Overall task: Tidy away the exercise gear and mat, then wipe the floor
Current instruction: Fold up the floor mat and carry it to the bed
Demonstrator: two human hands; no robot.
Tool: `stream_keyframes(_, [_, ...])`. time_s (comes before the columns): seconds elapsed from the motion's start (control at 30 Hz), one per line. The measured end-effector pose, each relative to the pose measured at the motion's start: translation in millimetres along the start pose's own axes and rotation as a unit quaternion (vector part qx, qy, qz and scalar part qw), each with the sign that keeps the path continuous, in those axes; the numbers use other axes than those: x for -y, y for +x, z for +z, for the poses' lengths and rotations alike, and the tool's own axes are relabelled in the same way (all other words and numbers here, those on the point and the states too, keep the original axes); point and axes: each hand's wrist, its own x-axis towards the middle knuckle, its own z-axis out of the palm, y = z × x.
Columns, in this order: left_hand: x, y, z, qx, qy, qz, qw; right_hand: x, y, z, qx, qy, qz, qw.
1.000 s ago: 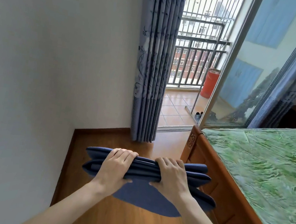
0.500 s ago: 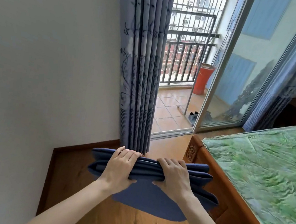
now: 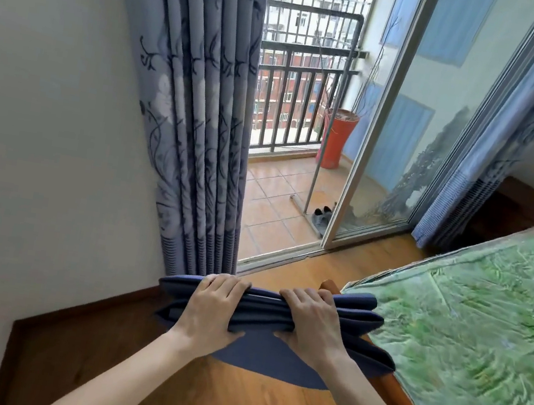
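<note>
Since the earlier frame, both hands carried the folded dark-blue exercise mat point(image 3: 271, 317) nearer the curtain. Left hand point(image 3: 209, 311) and right hand point(image 3: 311, 325) clamp it, fingers curled over. Recommend level carriage, layers compressed.

The folded mat point(image 3: 263, 309) looks like matt, smooth dark-blue foam or rubber. The floor point(image 3: 229, 401) is glossy varnished wood, as is the bed frame point(image 3: 403, 396) on the right. The bedcover point(image 3: 474, 337) is crinkled green cloth with a slight sheen. The far curtain point(image 3: 200, 105) is soft printed fabric; the balcony railing point(image 3: 294, 102) is dark metal.
</note>
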Motion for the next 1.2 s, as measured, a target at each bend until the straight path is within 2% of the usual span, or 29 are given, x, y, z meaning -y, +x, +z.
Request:
stream_keyframes(0.2, [55.2,92.7,49.4,0.019,-0.019,0.038,0.999,-43.9,82.6,42.6,0.005,-0.002,0.038,0.999])
stream_keyframes(0.4, [134.8,210.1,93.6,0.068,-0.025,0.122,0.990,-79.6,184.2,89.7,-0.002,0.021,0.110,0.994])
stream_keyframes(0.6, [181.0,324.6,119.5,0.037,-0.054,0.213,0.975,-122.9,262.7,106.7,-0.028,0.001,0.182,0.983])
stream_keyframes(0.83, [182.1,435.2,173.1,-0.011,-0.125,0.292,0.948,-189.3,307.0,128.3,-0.136,-0.040,0.244,0.959])
stream_keyframes(1.2, [136.0,603.3,261.3,-0.035,-0.161,0.335,0.928,-350.0,364.6,163.7,-0.163,-0.103,0.277,0.941])
